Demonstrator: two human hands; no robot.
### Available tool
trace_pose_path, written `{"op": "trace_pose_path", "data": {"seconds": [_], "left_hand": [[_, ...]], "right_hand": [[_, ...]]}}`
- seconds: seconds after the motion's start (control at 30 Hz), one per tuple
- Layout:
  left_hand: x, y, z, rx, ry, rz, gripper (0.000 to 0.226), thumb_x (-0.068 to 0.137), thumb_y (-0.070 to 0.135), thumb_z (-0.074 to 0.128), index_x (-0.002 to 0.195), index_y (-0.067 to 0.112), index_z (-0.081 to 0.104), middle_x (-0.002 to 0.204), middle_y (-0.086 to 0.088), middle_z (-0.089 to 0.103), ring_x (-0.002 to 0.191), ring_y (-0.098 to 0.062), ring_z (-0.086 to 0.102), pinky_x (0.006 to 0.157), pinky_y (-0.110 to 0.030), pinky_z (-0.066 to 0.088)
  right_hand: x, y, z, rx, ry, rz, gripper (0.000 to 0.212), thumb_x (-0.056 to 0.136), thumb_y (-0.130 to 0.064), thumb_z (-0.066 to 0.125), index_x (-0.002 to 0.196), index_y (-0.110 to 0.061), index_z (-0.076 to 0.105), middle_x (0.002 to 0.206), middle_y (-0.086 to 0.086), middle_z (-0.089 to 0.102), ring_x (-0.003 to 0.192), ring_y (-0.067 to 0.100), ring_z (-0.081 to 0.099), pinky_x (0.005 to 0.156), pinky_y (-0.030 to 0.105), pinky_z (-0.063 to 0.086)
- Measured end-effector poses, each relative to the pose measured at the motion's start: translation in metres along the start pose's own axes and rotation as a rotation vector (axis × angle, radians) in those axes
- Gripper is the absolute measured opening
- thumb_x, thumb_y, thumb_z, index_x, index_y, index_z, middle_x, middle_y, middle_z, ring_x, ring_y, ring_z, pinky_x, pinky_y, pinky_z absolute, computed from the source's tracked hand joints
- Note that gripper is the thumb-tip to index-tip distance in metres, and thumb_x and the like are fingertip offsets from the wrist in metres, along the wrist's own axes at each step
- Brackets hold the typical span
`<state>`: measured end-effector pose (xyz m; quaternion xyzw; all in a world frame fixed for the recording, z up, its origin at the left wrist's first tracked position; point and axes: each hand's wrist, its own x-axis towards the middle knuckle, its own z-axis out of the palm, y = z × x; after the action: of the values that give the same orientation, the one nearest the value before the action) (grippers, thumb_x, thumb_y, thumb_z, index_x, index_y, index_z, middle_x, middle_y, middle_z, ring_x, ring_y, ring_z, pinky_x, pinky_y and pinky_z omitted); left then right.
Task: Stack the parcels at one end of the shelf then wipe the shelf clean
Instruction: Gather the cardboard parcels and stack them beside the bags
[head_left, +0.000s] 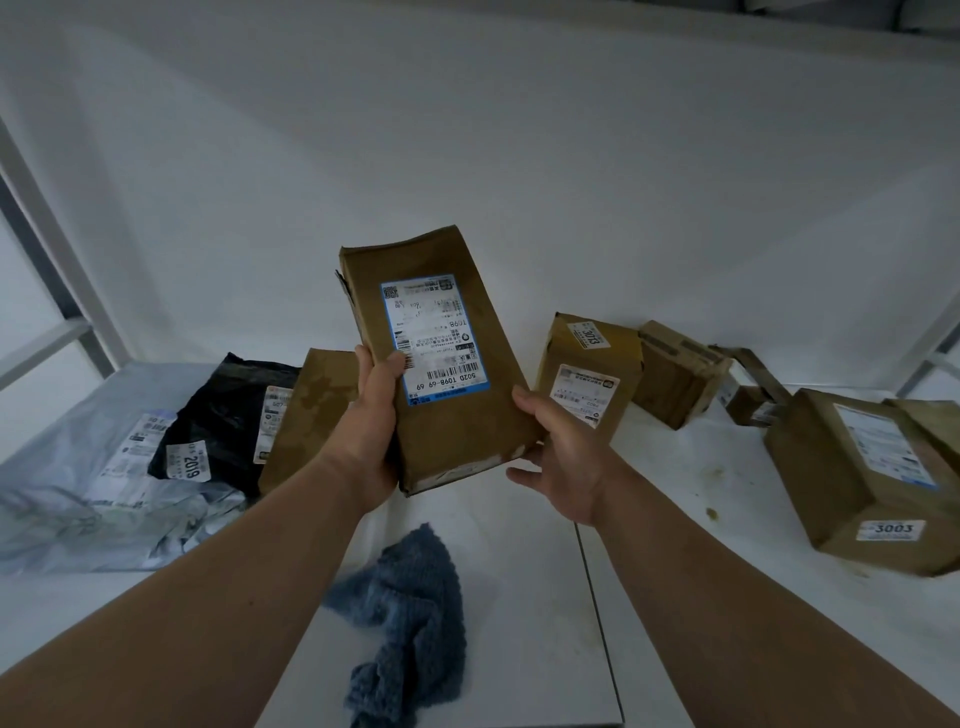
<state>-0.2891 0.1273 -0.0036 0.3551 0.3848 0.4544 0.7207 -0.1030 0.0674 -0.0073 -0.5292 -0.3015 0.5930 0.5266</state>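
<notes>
Across white shelf (675, 597), scattered parcels (587, 379), blue cloth (410, 618).

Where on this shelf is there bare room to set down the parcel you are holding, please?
Bare shelf lies between the blue cloth and the box marked 3003; another strip lies in front of the grey mailer. The back row is crowded: black bag, brown boxes.
</notes>
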Motion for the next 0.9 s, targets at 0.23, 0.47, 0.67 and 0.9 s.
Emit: {"op": "trace_pose_path", "data": {"seconds": [0.23, 0.47, 0.67, 0.9], "left_hand": [[-0.002, 0.013, -0.011, 0.047, 0.179, -0.068, 0.052, 0.086, 0.053, 0.062, 0.128, 0.034, 0.038, 0.113, -0.008, 0.064, 0.098, -0.035, 0.067, 0.079, -0.062, 0.054], [0.01, 0.041, -0.037, 0.114, 0.155, -0.089, 0.049, 0.084, 0.05, 0.066, 0.124, 0.03, 0.045, 0.117, -0.011, 0.065, 0.094, -0.04, 0.069, 0.075, -0.067, 0.052], [0.023, 0.07, -0.064, 0.273, 0.184, -0.033, 0.043, 0.089, 0.056, 0.055, 0.118, 0.026, 0.063, 0.101, -0.009, 0.075, 0.088, -0.031, 0.073, 0.078, -0.051, 0.058], [0.03, 0.083, -0.098, 0.396, 0.266, -0.013, 0.04, 0.087, 0.056, 0.059, 0.105, 0.022, 0.07, 0.095, -0.007, 0.076, 0.092, -0.029, 0.071, 0.089, -0.046, 0.055]], "right_hand": [[0.009, 0.003, 0.018, -0.05, 0.018, 0.016, 0.019, 0.091, -0.042, 0.061, 0.106, -0.031, 0.058, 0.117, 0.0, 0.062, 0.112, 0.027, 0.061, 0.102, 0.049, 0.047], [0.02, -0.001, 0.05, -0.015, 0.053, 0.088, 0.024, 0.091, -0.048, 0.059, 0.101, -0.026, 0.058, 0.108, 0.009, 0.064, 0.103, 0.035, 0.066, 0.092, 0.048, 0.054], [0.034, -0.006, 0.089, -0.046, 0.009, 0.096, 0.022, 0.095, -0.049, 0.054, 0.098, -0.027, 0.055, 0.102, 0.011, 0.063, 0.105, 0.036, 0.064, 0.098, 0.052, 0.051], [0.06, 0.005, 0.122, -0.186, -0.035, 0.134, 0.039, 0.094, -0.058, 0.049, 0.121, -0.03, 0.05, 0.111, 0.007, 0.062, 0.106, 0.032, 0.063, 0.097, 0.049, 0.051]]}}
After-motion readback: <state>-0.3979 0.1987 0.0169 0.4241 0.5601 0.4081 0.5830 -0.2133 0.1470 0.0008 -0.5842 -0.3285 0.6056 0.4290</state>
